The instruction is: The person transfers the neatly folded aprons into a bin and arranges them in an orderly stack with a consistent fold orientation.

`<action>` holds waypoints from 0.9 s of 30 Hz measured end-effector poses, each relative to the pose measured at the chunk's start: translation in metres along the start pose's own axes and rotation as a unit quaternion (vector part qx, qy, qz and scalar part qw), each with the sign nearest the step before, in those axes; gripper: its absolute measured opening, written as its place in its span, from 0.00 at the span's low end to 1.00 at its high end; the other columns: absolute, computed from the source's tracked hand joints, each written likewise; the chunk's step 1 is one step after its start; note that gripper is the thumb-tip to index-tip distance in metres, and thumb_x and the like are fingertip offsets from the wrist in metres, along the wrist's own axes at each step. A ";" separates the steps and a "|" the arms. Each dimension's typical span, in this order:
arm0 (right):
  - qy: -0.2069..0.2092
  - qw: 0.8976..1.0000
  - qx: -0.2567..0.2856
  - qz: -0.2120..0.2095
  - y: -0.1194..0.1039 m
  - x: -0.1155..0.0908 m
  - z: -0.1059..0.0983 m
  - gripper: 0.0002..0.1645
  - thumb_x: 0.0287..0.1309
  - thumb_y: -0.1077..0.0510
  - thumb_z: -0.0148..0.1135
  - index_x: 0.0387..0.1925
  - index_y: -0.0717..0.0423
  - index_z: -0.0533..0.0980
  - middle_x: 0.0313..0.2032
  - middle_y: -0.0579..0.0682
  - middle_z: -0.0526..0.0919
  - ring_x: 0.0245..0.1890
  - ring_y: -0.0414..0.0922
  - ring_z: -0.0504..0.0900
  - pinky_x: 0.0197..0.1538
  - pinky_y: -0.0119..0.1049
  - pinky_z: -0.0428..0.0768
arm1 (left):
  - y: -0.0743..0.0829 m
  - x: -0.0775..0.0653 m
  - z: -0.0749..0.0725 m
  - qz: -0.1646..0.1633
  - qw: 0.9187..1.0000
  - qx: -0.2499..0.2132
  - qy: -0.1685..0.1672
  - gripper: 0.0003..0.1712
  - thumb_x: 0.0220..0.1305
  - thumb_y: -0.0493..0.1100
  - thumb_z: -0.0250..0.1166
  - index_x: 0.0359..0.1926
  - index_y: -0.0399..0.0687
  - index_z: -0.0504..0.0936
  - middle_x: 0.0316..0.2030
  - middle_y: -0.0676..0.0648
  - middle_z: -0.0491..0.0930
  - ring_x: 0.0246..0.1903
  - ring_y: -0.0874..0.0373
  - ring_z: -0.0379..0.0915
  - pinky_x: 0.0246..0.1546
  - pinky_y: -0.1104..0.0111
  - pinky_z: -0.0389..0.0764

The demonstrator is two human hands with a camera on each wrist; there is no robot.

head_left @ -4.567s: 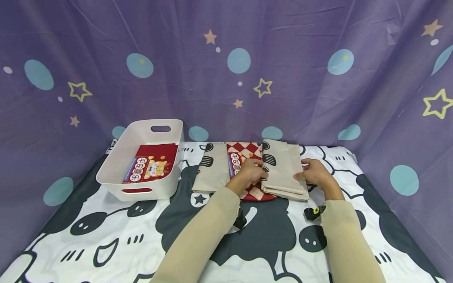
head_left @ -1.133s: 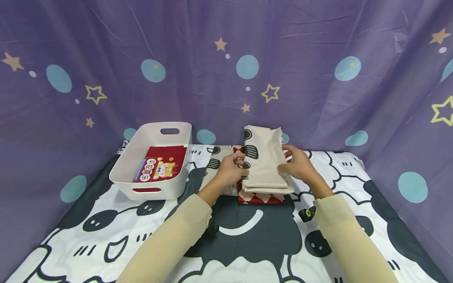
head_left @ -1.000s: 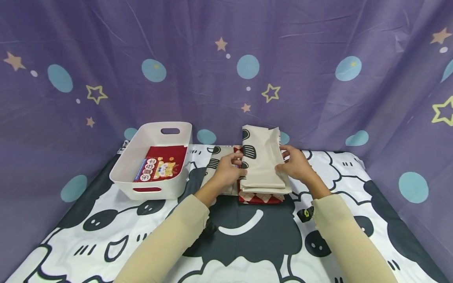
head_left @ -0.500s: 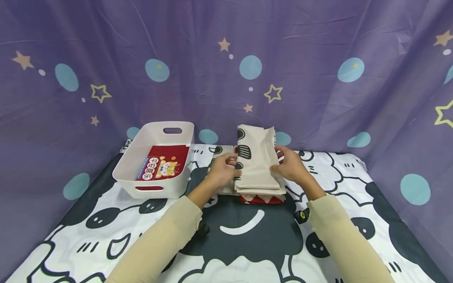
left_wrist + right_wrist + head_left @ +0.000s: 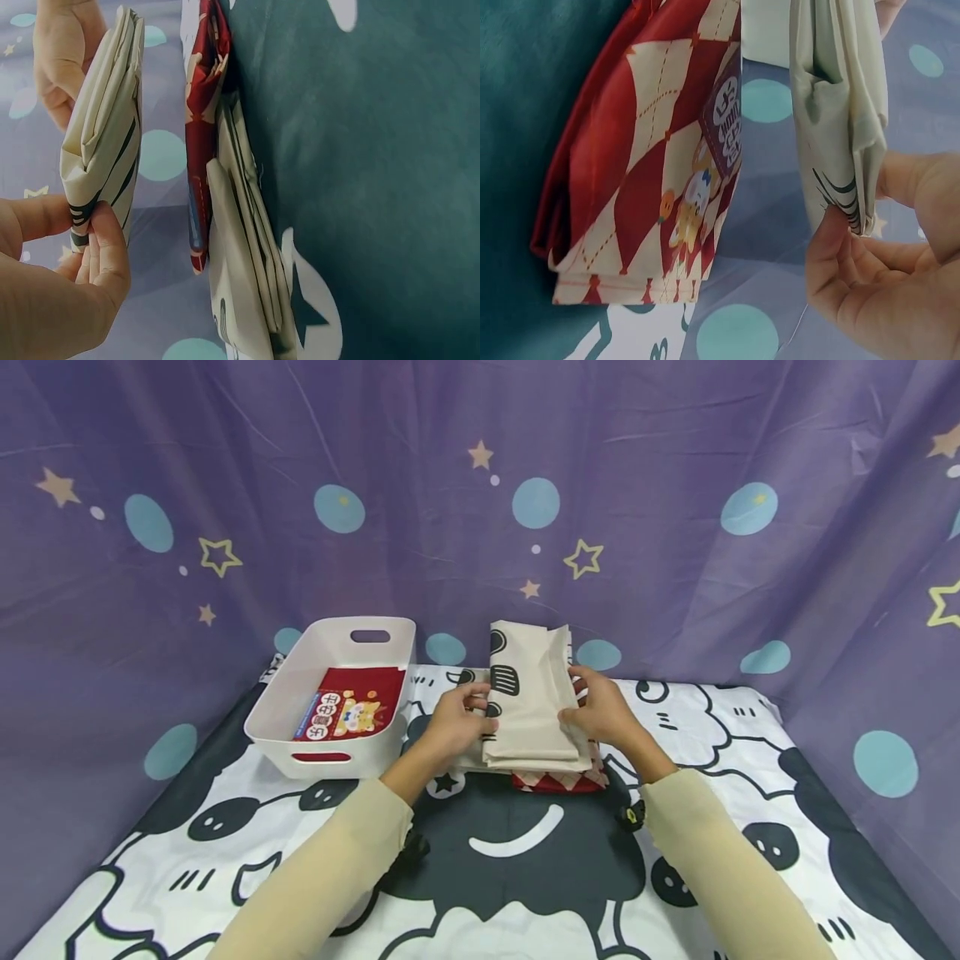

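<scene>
A folded cream cloth [image 5: 534, 702] with black print is raised above the bed-like surface, tilted up. My left hand [image 5: 453, 720] pinches its left edge between thumb and fingers, and my right hand [image 5: 602, 710] pinches the right edge. In both wrist views, a gap separates it from what lies below. Under it sits a folded red-and-cream checked cloth [image 5: 558, 782], mostly hidden in the head view; the right wrist view shows its diamond pattern and a printed cartoon animal. Beside that lies another folded cream cloth [image 5: 241, 277], seen edge-on in the left wrist view.
A white plastic basket [image 5: 378, 755] with handle slots stands to the left, holding a folded red cloth [image 5: 358, 706] with a cartoon animal print. A purple curtain [image 5: 645, 568] hangs close behind. The black-and-white printed sheet [image 5: 517, 935] covers the surface.
The folded cream cloth has risen from the right end of the row. Both hands have carried it left, over the checked cloth and toward the other cream one. The head view has shifted slightly.
</scene>
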State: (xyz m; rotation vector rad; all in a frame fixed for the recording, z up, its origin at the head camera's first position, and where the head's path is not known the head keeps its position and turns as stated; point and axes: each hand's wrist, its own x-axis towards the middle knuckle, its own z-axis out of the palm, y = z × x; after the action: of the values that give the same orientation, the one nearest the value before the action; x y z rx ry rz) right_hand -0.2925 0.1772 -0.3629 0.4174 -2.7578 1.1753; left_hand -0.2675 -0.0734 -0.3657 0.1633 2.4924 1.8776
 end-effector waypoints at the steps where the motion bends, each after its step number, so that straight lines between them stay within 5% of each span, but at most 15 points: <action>1: -0.001 1.000 0.002 -0.001 -0.001 0.000 0.001 0.47 0.52 0.66 0.72 0.73 0.67 0.63 0.51 0.65 0.80 0.43 0.57 0.85 0.44 0.49 0.85 | -0.001 -0.001 -0.002 0.000 1.000 0.000 0.001 0.35 0.54 0.25 0.70 0.65 0.41 0.78 0.48 0.39 0.78 0.35 0.55 0.75 0.35 0.71 0.79; 27: -0.002 0.998 -0.020 -0.056 -0.061 0.017 0.018 0.47 0.50 0.68 0.71 0.72 0.68 0.63 0.47 0.60 0.80 0.45 0.54 0.82 0.49 0.48 0.83 | 0.021 -0.022 -0.054 0.006 0.998 0.060 0.031 0.32 0.60 0.31 0.69 0.66 0.42 0.76 0.51 0.38 0.77 0.37 0.52 0.77 0.37 0.70 0.82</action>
State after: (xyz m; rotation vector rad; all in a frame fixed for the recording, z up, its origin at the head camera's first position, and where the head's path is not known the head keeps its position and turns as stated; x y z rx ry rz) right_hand -0.2910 0.1204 -0.3293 0.5619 -2.7164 1.0926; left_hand -0.2486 -0.1219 -0.3314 0.1238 2.6519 1.7644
